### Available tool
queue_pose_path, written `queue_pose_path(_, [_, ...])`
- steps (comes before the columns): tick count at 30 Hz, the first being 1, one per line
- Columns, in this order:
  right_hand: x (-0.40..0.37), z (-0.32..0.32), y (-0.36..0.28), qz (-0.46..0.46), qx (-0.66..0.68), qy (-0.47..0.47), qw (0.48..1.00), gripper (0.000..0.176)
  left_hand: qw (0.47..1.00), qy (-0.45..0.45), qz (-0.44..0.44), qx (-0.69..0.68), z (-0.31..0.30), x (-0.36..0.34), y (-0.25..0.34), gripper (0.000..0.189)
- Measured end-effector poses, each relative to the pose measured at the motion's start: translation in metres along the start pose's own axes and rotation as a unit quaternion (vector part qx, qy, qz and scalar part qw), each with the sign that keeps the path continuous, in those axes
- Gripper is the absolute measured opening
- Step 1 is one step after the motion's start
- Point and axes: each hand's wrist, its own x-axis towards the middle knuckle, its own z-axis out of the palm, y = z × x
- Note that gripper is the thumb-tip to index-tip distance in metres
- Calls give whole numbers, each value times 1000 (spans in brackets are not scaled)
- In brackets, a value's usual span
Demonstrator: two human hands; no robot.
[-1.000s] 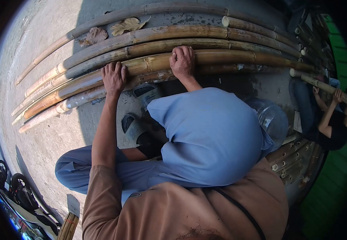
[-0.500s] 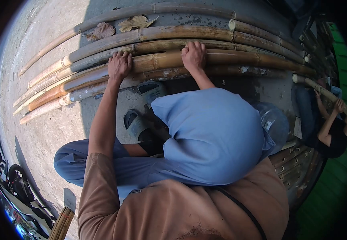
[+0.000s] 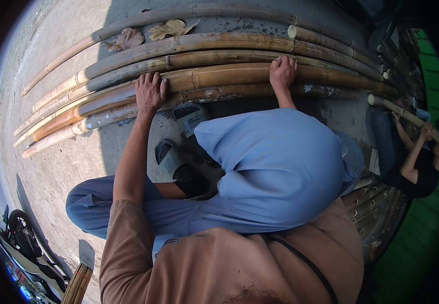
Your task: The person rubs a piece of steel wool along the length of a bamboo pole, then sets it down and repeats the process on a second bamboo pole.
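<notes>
Several long bamboo poles lie side by side on the ground in front of me. My left hand (image 3: 149, 92) curls over one thick yellow-brown bamboo pole (image 3: 219, 75), fingers on its far side. Farther right along the same pole, my right hand (image 3: 283, 73) is closed over its top with bent fingers; whether anything small is under that palm is hidden. A mottled pole (image 3: 229, 92) lies on the near side of the gripped one, and a darker pole (image 3: 199, 60) on its far side. My blue-trousered knee (image 3: 280, 162) covers part of my right forearm.
Dry leaves (image 3: 171, 29) lie among the far poles. At the right, another person (image 3: 419, 164) holds a short bamboo pole (image 3: 407, 114). Cut bamboo pieces (image 3: 366, 202) are stacked nearby. A bundle of thin sticks (image 3: 77, 283) and a parked motorbike (image 3: 27, 238) are at lower left.
My right hand has moved to the right along the bamboo pole. My left hand stays at about the same place on it. My raised knee has shifted slightly right.
</notes>
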Motion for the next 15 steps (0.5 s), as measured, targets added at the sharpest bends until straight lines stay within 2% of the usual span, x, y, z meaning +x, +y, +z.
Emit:
queue_pose_path(1, [3, 1, 22, 21, -21, 27, 999, 7, 1000, 2, -6, 10, 0, 1, 2, 39])
queue_pose_path(4, [9, 2, 30, 1, -28, 1, 1000, 8, 999, 30, -40, 1, 5, 2, 5, 38])
queue_pose_path(5, [4, 18, 22, -15, -18, 4, 1000, 8, 999, 7, -39, 7, 5, 4, 5, 39])
queue_pose_path(6, [0, 11, -19, 15, 8, -42, 999, 9, 999, -15, -38, 15, 3, 7, 4, 40])
queue_pose_path(8, [-24, 32, -91, -29, 85, -72, 993, 7, 997, -59, -45, 9, 1, 12, -1, 41])
queue_pose_path(11, [-48, 20, -209, -131, 200, -144, 960, 12, 990, -125, -58, -42, -2, 28, -7, 42])
queue_pose_path(13, [-53, 23, -233, -165, 208, -118, 957, 12, 980, -171, -55, -81, -9, 44, -11, 43])
queue_pose_path(14, [-44, 26, -226, -150, 208, -121, 959, 12, 967, -233, -70, -75, -9, 53, -13, 44])
queue_pose_path(15, [-41, 27, -215, -132, 209, -130, 960, 12, 969, -225, -64, -80, -8, 57, -15, 44])
